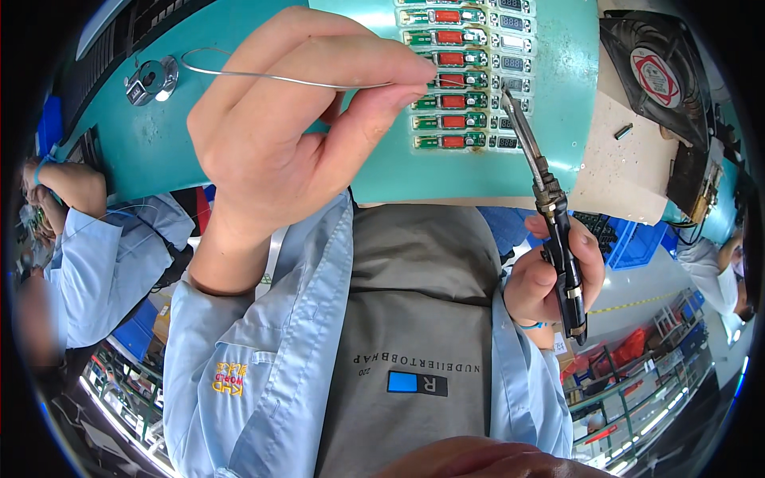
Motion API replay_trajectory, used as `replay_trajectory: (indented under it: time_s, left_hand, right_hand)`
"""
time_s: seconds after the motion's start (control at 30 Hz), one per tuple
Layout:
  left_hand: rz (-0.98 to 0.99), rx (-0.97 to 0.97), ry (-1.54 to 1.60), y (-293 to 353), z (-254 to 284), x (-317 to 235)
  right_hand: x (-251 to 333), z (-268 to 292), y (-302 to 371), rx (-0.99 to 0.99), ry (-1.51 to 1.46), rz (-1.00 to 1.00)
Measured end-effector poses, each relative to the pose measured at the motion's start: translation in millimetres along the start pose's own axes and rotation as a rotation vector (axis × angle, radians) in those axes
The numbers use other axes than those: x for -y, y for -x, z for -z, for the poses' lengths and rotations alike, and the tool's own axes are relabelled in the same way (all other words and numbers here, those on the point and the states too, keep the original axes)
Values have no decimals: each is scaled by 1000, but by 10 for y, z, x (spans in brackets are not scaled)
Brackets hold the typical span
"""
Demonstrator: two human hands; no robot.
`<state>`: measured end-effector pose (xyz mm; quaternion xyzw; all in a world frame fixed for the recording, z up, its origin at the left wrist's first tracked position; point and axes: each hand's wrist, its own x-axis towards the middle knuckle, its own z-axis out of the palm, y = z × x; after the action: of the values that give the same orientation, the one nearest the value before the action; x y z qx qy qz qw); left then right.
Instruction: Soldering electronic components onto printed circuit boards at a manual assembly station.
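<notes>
My left hand (295, 119) pinches a thin solder wire (275, 77) between thumb and forefinger. The wire's end reaches past the fingertips over a column of small green circuit boards (430, 102) with red parts. In my right hand (558, 279) is a soldering iron (550, 195), gripped by its dark handle. Its tip slants up and left to the small digit displays (512, 64) beside the boards, close to the wire's end. From these pixels I cannot tell whether the tip touches a joint.
A green mat (382, 179) lies under the boards. At the left stands a small metal round-based piece (151, 81) near the wire's loop. A black fan (657, 76) stands at the right, with a small metal cylinder (624, 131) near it. Co-workers sit on both sides; blue bins (637, 243) stand below the bench.
</notes>
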<state>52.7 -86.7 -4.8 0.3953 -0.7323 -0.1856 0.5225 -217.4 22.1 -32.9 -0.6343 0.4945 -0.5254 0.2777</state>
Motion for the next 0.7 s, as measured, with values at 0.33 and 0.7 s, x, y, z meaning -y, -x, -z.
replay_trajectory:
  time_s: [0.33, 0.7]
  left_hand:
    - [-1, 30, -6, 28, -58, -41]
    - [29, 31, 2, 76, -26, -70]
  right_hand:
    - [8, 65, 105, 81, 21, -26]
    - [41, 6, 87, 96, -65, -60]
